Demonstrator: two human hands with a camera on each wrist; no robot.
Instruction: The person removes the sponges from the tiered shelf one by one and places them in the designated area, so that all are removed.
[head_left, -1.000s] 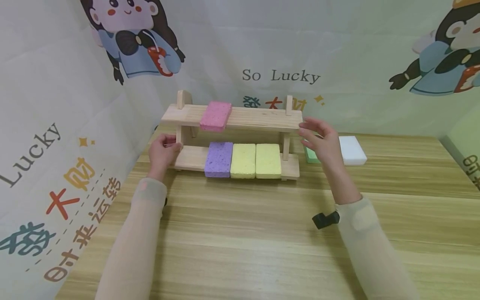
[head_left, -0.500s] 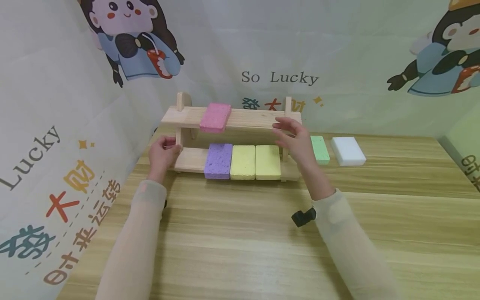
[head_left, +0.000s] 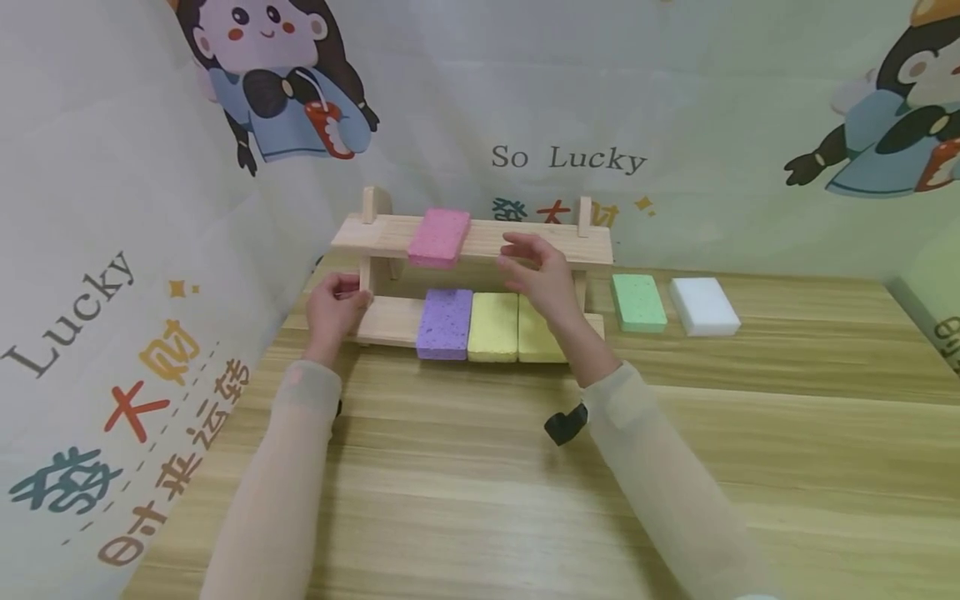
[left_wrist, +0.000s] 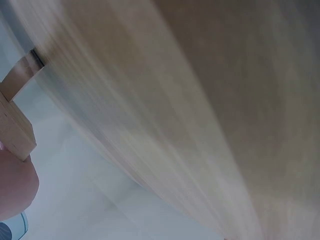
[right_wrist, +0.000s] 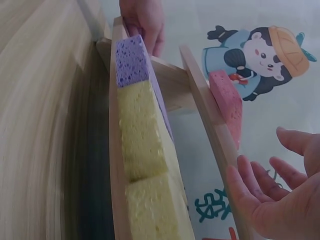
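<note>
A two-tier wooden rack (head_left: pixel 390 318) stands at the back of the table. My left hand (head_left: pixel 332 312) grips its left side support near the lower shelf. On the upper shelf lies a pink sponge (head_left: pixel 439 237), left of the middle. The lower shelf holds a purple sponge (head_left: pixel 445 325), then a yellow sponge (head_left: pixel 492 329) and a second yellow sponge (head_left: pixel 533 337), side by side. Holding nothing, my right hand (head_left: pixel 542 275) is in front of the upper shelf, to the right of the pink sponge, fingers loosely spread. Its forearm partly covers the right yellow sponge.
To the right of the rack, a green sponge (head_left: pixel 639 302) and a white sponge (head_left: pixel 705 306) lie on the wood-grain table (head_left: pixel 450 467). A printed cloth (head_left: pixel 435 108) hangs close behind the rack. Mostly blurred wood fills the left wrist view.
My right hand has moved left from the upper shelf's right end towards the pink sponge, uncovering the green sponge. My left hand keeps its grip on the rack.
</note>
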